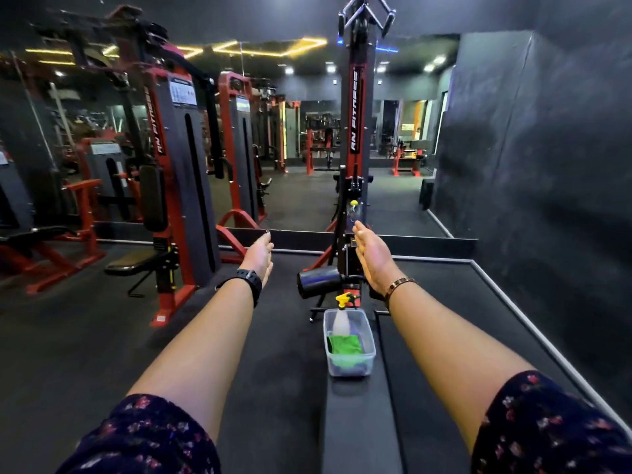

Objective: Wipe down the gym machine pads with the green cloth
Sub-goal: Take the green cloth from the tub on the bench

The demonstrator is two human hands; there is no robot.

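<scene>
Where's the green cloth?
Head view, low centre: the green cloth lies in the clear tub on the bench, next to the spray bottle.

A single wide-angle camera sits on the person's head and looks forward and down along both outstretched arms. The left hand and right hand lie mid-frame at arm's reach. The plastic tub sits nearer, low in the centre. Straight ahead and farther off stand the red machine column and the mirror wall. Straight lines bend toward the frame's edges.
</scene>
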